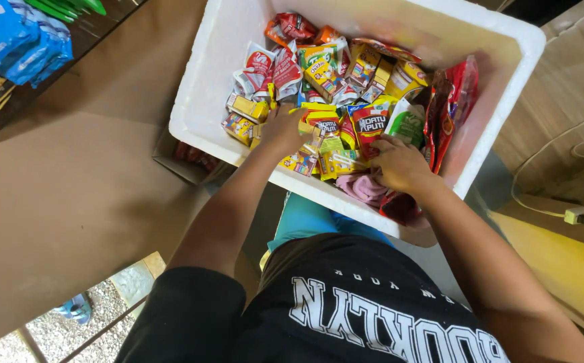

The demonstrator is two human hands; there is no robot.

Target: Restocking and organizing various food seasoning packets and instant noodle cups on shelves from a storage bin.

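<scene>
I saw both hands inside the white foam box. The left hand lay among yellow sachets; its grip I could not tell. The right hand clenched pink packets at the near wall.

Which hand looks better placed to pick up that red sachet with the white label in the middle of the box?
The right hand, probably. Its fingers rest at the lower edge of the red sachet, while the left hand sits further off, buried among the yellow packets in the white foam box.
</scene>
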